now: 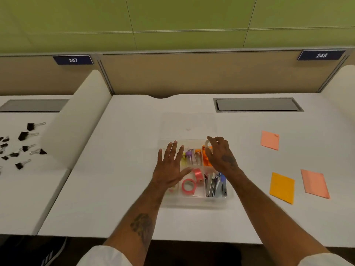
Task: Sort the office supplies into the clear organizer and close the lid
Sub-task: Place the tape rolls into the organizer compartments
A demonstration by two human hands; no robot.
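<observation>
In the near compartments of the clear organizer (196, 201) on the table (115, 208) lie staplers (214, 184) and pink tape rolls (189, 186). Above its left side the left hand (169, 167) is flat, its grip open with fingers spread. The right hand (221, 156) pinches a pale translucent ring (207, 146), likely clear tape, over the far orange-filled compartment. Sorting is in hand, I judge: the ring needs lowering into a free slot. Sticky notes (282, 187) wait at right, and the lid (188, 123) lies open behind, to be brought over last
</observation>
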